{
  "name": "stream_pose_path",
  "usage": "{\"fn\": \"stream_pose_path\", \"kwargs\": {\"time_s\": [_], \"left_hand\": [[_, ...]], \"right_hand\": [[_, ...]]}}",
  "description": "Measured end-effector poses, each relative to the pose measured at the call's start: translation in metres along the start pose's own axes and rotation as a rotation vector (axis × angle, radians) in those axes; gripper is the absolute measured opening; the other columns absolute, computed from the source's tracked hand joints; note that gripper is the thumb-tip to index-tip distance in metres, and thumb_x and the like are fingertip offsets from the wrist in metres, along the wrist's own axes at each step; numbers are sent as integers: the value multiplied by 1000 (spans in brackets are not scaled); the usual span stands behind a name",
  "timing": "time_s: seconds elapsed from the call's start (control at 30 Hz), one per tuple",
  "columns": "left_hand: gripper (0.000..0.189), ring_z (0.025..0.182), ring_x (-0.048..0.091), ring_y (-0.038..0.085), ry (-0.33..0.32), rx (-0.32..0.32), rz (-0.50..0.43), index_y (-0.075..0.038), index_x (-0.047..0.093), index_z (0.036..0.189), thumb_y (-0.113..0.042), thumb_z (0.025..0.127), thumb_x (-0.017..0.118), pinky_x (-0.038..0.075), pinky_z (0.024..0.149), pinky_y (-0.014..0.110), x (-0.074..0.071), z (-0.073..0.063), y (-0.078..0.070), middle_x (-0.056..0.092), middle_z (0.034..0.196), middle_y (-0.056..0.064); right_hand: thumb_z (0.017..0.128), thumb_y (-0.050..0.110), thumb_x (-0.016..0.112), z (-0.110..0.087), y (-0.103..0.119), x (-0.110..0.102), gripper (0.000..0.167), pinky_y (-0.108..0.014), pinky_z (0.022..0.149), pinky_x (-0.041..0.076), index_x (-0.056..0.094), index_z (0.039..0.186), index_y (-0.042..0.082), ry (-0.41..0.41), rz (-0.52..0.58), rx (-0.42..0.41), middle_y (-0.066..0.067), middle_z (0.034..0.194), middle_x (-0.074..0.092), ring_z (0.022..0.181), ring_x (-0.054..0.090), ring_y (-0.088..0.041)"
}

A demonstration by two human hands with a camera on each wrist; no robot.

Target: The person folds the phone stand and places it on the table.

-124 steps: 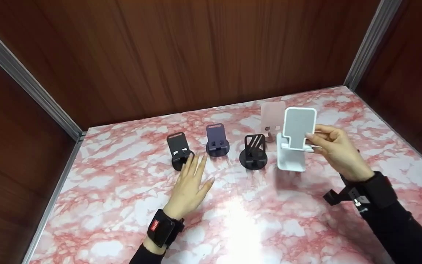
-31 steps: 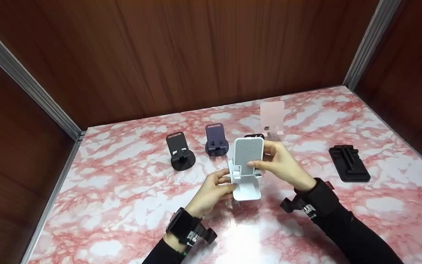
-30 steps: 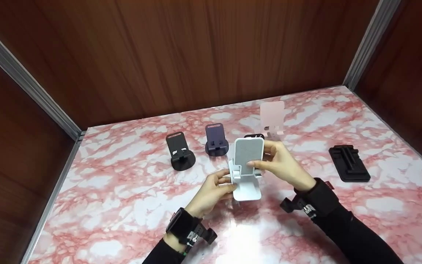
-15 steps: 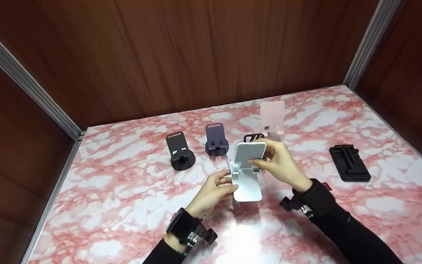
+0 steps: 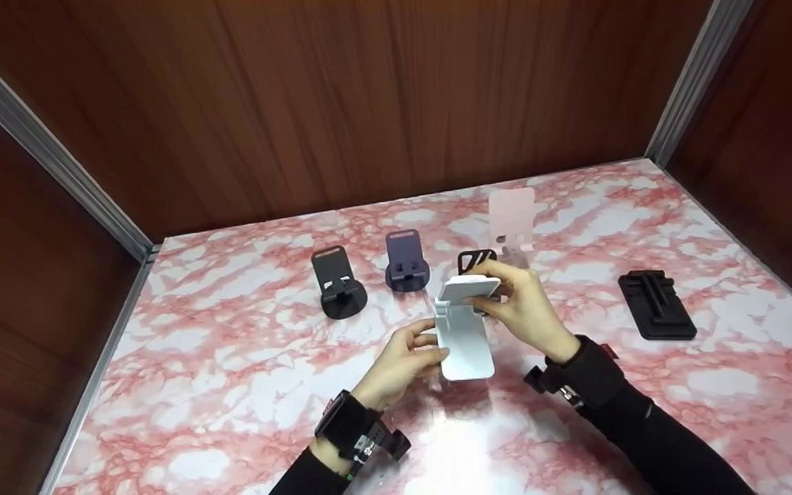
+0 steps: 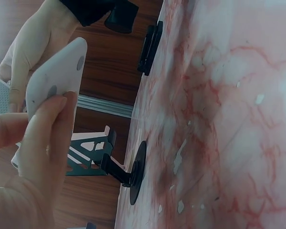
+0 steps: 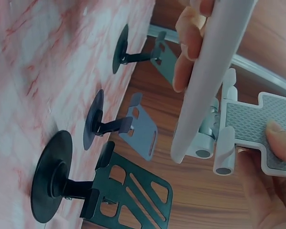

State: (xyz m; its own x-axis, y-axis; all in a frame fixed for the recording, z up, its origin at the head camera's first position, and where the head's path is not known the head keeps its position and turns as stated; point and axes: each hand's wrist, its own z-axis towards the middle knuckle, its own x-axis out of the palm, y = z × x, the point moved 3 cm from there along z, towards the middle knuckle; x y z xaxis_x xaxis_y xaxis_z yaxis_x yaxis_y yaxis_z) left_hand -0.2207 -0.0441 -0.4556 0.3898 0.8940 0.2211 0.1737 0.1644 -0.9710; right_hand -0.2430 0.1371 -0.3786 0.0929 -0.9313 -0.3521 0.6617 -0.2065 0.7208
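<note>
Both hands hold a white phone stand (image 5: 466, 347) up over the middle of the table. My left hand (image 5: 396, 363) pinches the left edge of its flat base, thumb in front and fingers behind. On the grey-padded upper plate (image 7: 252, 119), my right hand (image 5: 530, 309) has its thumb on the pad and its fingers behind. That plate juts out at a steep angle from the base at the hinge (image 7: 207, 138). Round pads show on the base's underside (image 6: 57, 71) in the left wrist view. Behind the right hand stands a black slatted phone stand (image 5: 476, 253), partly hidden.
A dark grey phone stand (image 5: 333, 267) and a purple one (image 5: 404, 251) stand on round bases left of the hands. A pink stand (image 5: 511, 212) is at the back, a folded black stand (image 5: 658, 313) at the right. Wooden panels (image 5: 396, 103) enclose the marbled table (image 5: 231, 385).
Earlier the right hand alone held the white stand farther right, with the left hand spread near the dark grey stand. Over the last second the right hand has tilted the upper plate on its hinge.
</note>
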Motion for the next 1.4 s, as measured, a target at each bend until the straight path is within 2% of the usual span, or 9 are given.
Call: {"fn": "stream_pose_path", "kwargs": {"time_s": [0.1,0.3,0.53,0.67,0.8,0.87,1.07,1.23,1.4], "left_hand": [[50,95,65,24,3,7,-47,12,41,137,7,90,57,56,84,37,0,0,-2,65,109,17],[49,93,63,19,-1,31,-106,12,38,138,7,91,50,55,86,35,-2,0,-7,64,107,12],[53,94,64,21,5,28,-164,12,35,138,-23,98,34,53,91,38,-3,-3,-11,59,118,18],[62,99,63,22,55,55,-170,12,33,140,-34,100,45,50,94,38,-3,-5,-13,57,124,19],[88,102,62,21,86,74,-182,14,26,144,-40,89,69,51,94,34,-4,-5,-15,58,124,18],[95,103,62,21,82,71,-191,14,24,145,-40,85,74,51,93,33,-5,-5,-16,59,124,18],[83,106,61,21,65,55,-236,12,19,147,-19,88,67,50,94,31,-8,-8,-21,51,131,21],[85,109,59,22,74,82,-246,11,14,149,-15,86,65,50,94,31,-9,-8,-25,43,139,26],[91,111,58,23,47,103,-250,12,8,149,-14,84,66,49,96,32,-14,-9,-29,31,146,32]], "right_hand": [[70,-20,74,-2,-11,4,34,-31,64,59,69,95,2,-3,-40,-65,-8,95,71,82,66,-19],[68,-18,77,-3,-10,13,38,-23,80,55,70,99,3,26,-131,-291,-8,98,70,88,66,-24],[64,-24,75,-5,-12,17,44,-23,87,51,69,98,3,47,-249,-407,-6,98,70,90,66,-22],[68,-21,74,-6,-13,19,40,-25,89,51,69,98,3,50,-282,-414,-6,99,69,92,65,-23],[68,-21,74,-7,-14,19,40,-25,91,50,69,100,3,51,-296,-422,-7,102,69,95,65,-24],[68,-22,74,-7,-15,20,42,-25,93,49,68,101,2,65,-300,-434,-8,105,68,97,65,-25],[69,-21,73,-7,-13,17,46,-29,96,48,66,108,1,144,-251,-435,-12,114,65,106,62,-31],[72,-15,73,-2,-10,8,51,-40,105,41,64,119,2,256,-118,-353,-14,126,61,119,54,-35],[74,-4,80,1,-9,-5,60,-40,111,32,57,130,0,321,19,-227,-16,133,56,127,46,-34]]}}
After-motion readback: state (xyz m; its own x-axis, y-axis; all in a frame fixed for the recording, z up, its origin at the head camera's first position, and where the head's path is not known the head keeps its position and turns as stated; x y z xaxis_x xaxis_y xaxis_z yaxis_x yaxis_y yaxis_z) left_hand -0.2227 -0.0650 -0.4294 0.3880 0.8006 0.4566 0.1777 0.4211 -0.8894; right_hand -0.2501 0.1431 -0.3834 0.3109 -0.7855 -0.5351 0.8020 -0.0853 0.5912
